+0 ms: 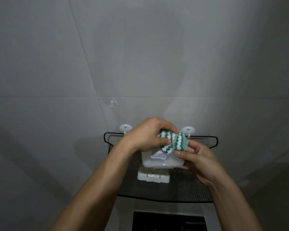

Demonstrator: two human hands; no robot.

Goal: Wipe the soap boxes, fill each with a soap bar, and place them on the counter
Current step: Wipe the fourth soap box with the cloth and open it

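mesh shelf (182, 189), white box (153, 177), suction hooks (125, 128)

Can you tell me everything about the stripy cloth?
The cloth looks knitted, with wavy green and white stripes and a pale green edge. It is bunched up. The left hand has a grip on it and holds it against the see-through soap box, which the right hand holds above the black mesh shelf.

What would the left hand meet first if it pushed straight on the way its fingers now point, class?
Probably the right hand: the left hand, gripping the striped cloth, points rightward at it, though depth is unclear.
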